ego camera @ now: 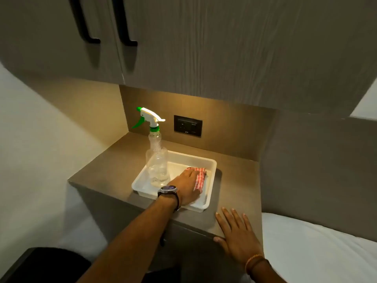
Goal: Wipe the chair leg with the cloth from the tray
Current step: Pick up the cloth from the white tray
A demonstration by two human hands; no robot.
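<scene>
A white plastic tray [211,162] sits on a brown bedside counter [114,170]. Inside it, on the right, lies a folded red-and-white checked cloth [201,177]. My left hand [186,187], with a watch on the wrist, reaches into the tray and rests on the cloth's left part; I cannot tell whether the fingers grip it. My right hand [237,235] lies flat with spread fingers on the counter's front right corner, holding nothing. A dark shape [40,264] at the bottom left may be the chair; no chair leg shows.
A clear spray bottle [156,158] with a white and green trigger stands in the tray's left half. A black wall socket [187,126] is behind it. Cabinet doors with black handles [124,23] hang overhead. A white bed [318,254] lies to the right.
</scene>
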